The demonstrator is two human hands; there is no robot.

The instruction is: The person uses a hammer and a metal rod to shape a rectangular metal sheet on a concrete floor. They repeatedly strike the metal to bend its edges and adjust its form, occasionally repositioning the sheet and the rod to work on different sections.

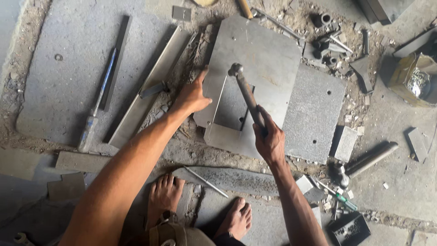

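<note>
My right hand (268,136) grips the handle of a ball-peen hammer (246,91), whose rounded head rests on a large grey sheet-metal plate (268,54) lying on the floor. The plate has a rectangular cut with a flap near the hammer. My left hand (193,95) presses flat on the plate's left edge, fingers spread. My bare feet (164,193) stand just below the plate.
A long screwdriver (98,105) and a flat metal bar (150,86) lie to the left. A thicker grey slab with holes (314,109) lies right of the plate. Metal scraps and pipe pieces (330,45) are at the top right, a second hammer (368,159) and a green-handled screwdriver (341,197) at the right.
</note>
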